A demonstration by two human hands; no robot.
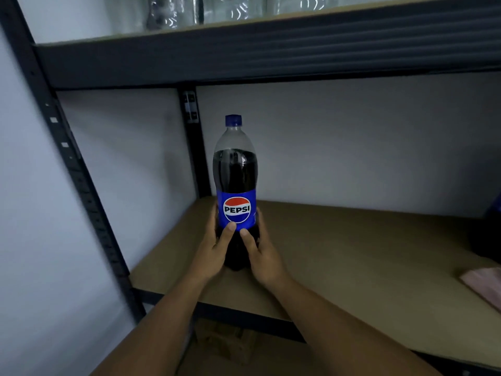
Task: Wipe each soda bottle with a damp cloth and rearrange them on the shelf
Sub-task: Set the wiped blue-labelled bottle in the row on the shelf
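A tall Pepsi bottle [235, 183] with dark cola, a blue cap and a blue label stands upright on the brown shelf board [352, 248], near its left back corner. My left hand [214, 248] grips its lower left side, thumb on the label. On the other side my right hand [261, 253] grips the lower right, thumb just below the label. A pink cloth [485, 283] lies on the board at the far right edge. A second dark bottle [488, 232] is partly visible at the right edge.
A dark metal upright [78, 183] frames the shelf on the left, and another post [193, 147] stands behind the bottle. The upper shelf beam [271, 52] hangs overhead with clear plastic bottles [173, 12] on it. A cardboard box [225, 346] sits below.
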